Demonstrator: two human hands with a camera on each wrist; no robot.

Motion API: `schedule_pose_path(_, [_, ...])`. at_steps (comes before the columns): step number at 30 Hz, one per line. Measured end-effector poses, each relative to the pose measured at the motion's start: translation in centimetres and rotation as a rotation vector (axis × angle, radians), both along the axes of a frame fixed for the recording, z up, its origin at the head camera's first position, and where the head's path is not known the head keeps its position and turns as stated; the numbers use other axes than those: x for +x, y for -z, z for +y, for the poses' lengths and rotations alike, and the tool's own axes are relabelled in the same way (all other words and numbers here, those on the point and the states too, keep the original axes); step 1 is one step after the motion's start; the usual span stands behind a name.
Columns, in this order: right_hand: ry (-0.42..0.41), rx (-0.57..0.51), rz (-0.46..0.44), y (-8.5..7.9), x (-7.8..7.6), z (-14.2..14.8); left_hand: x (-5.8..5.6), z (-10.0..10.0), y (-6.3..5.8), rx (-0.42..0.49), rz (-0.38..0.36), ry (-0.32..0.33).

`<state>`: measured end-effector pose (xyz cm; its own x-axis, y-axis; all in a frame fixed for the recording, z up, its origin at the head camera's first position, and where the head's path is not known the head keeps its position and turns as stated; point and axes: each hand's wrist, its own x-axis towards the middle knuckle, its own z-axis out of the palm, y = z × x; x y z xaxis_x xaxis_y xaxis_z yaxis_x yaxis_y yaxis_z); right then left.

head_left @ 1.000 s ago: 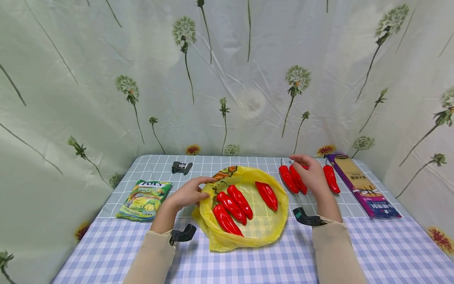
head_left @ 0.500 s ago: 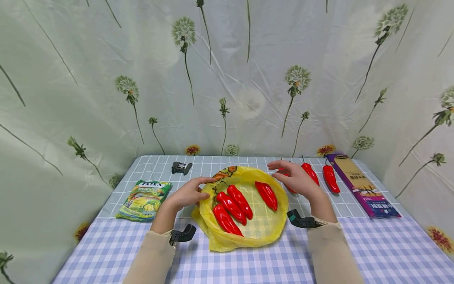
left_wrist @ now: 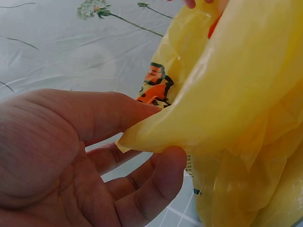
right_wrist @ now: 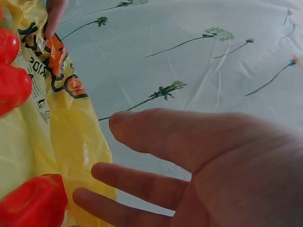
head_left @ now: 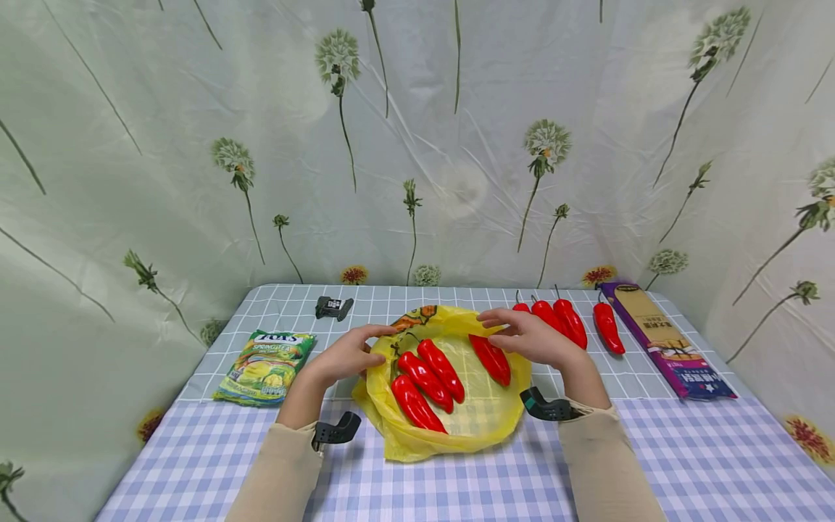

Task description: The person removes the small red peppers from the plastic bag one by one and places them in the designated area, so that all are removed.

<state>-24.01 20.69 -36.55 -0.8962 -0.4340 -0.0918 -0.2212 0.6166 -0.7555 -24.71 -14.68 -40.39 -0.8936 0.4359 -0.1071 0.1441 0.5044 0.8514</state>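
Note:
A yellow plastic bag (head_left: 485,428) lies with its mouth spread wide, several red peppers (head_left: 412,406) inside it. At the bag's left rim, my left hand (head_left: 344,354) pinches the edge; the left wrist view shows the plastic between thumb and fingers (left_wrist: 168,175). My right hand (head_left: 531,337) is at the far right rim, close to a single red pepper (head_left: 491,361) within the bag. Its fingers are extended and apart in the right wrist view, with nothing held between them. Whether its fingertips touch the bag cannot be told.
More red peppers (head_left: 570,322) lie behind the right hand, partly covered by it, and one pepper (head_left: 609,328) lies further right. A purple-and-gold package (head_left: 665,341) lies along the right side. At left are a green candy bag (head_left: 265,367) and a small black device (head_left: 334,308).
My right hand has moved left from over the loose peppers to the bag's right rim, uncovering some of those peppers. The left hand and the bag look unmoved.

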Motion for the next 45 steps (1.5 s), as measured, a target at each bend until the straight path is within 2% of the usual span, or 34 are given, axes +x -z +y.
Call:
schedule_pose_path(8, [-0.005,0.021,-0.04,0.9,-0.6,0.0,0.0,0.1,0.0,-0.024,-0.002,0.006])
schedule_pose_path(15, [0.035,0.028,-0.072,1.6,-0.9,0.0,0.1,0.2,0.0,-0.026,-0.007,-0.007])
schedule_pose_path(21, [-0.003,0.05,-0.031,2.1,-1.0,-0.2,0.0,0.2,0.1,-0.022,-0.011,0.005])
schedule_pose_path(28, [0.039,0.131,0.02,2.5,-1.0,-0.8,0.0,0.3,0.1,-0.02,-0.011,0.0])
schedule_pose_path(35, [0.002,0.196,0.083,3.2,-1.2,-1.8,0.0,0.3,0.1,-0.025,-0.001,-0.008])
schedule_pose_path(41, [0.017,0.224,0.112,3.7,-1.3,-2.3,-0.2,0.3,0.2,-0.002,0.02,0.006])
schedule_pose_path(45, [0.024,0.23,0.131,3.8,-1.3,-2.6,-0.3,0.3,0.2,-0.014,0.027,-0.009])
